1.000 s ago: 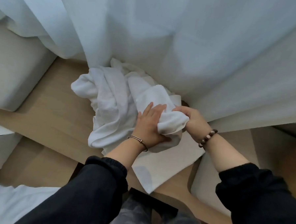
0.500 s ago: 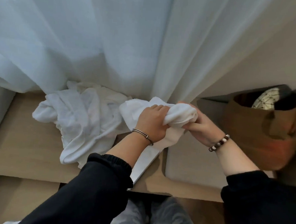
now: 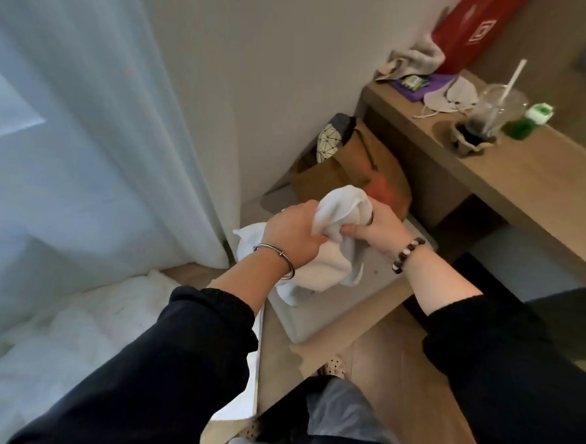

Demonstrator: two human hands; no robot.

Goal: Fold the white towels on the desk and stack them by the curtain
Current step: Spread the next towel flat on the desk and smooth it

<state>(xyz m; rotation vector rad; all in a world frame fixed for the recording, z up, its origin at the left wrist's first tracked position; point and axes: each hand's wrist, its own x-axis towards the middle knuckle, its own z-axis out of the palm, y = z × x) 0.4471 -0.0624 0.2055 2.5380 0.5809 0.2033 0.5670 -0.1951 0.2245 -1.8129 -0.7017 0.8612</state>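
Both hands are locked on one towel (image 3: 340, 209) — left hand (image 3: 292, 233) fisted round its middle, right hand (image 3: 379, 226) pinching the bunched top. It hangs crumpled between them, held in the air just right of the curtain (image 3: 102, 144) — brown bag (image 3: 348, 173) behind.

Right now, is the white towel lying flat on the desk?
No, the left hand and right hand hold the white towel bunched up.

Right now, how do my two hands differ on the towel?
The left hand clenches the white towel in a fist and wears a metal bangle; the right hand pinches it between thumb and fingers and wears a beaded bracelet. Both grip the same bunched towel.
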